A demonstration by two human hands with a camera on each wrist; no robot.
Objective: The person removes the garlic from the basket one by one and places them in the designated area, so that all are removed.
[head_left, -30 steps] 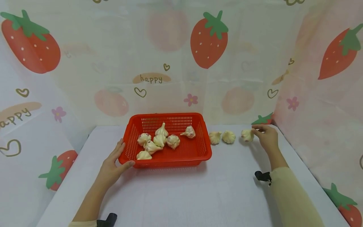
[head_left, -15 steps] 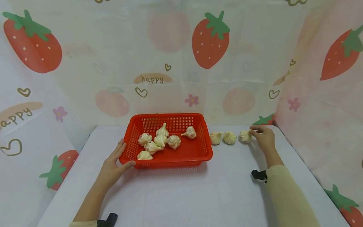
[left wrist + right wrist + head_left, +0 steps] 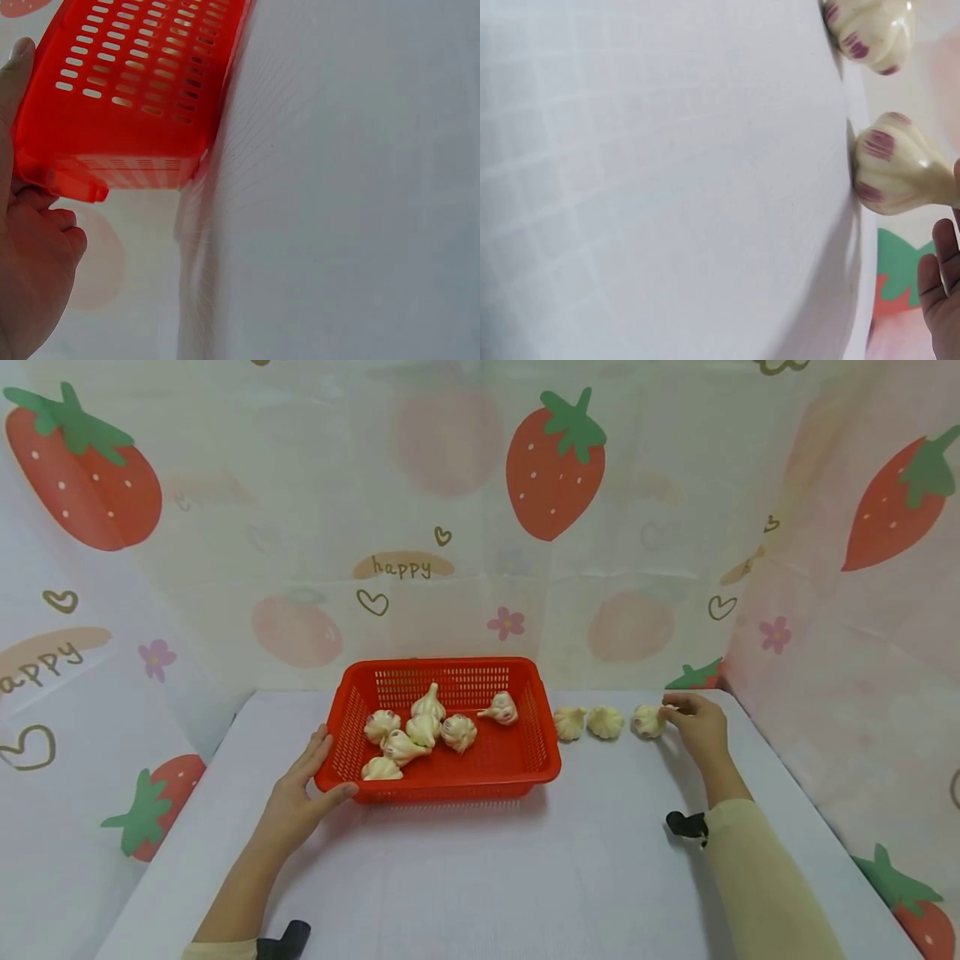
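A red plastic basket (image 3: 480,789) stands on the table with several garlic bulbs (image 3: 423,729) inside. My left hand (image 3: 294,802) grips its left end, thumb along the front rim and fingers at the side. In the left wrist view the fingers curl beneath the rim by the slotted basket wall (image 3: 135,97). At the right, my right hand (image 3: 701,727) pinches the stem of a garlic bulb (image 3: 646,722). Seen from the right wrist, that purple-streaked bulb (image 3: 896,169) has its base right at the tabletop. Two more bulbs (image 3: 605,722) sit between it and the basket, in one row.
White cloth covers the table (image 3: 480,877). A strawberry-print backdrop (image 3: 450,527) rises behind it and along both sides. The right table edge (image 3: 795,785) runs close beside the right forearm. Black straps show at both wrists.
My right hand has moved slightly left with its garlic bulb, bringing it closer to the two others and down to the table. The left hand and basket have stayed put.
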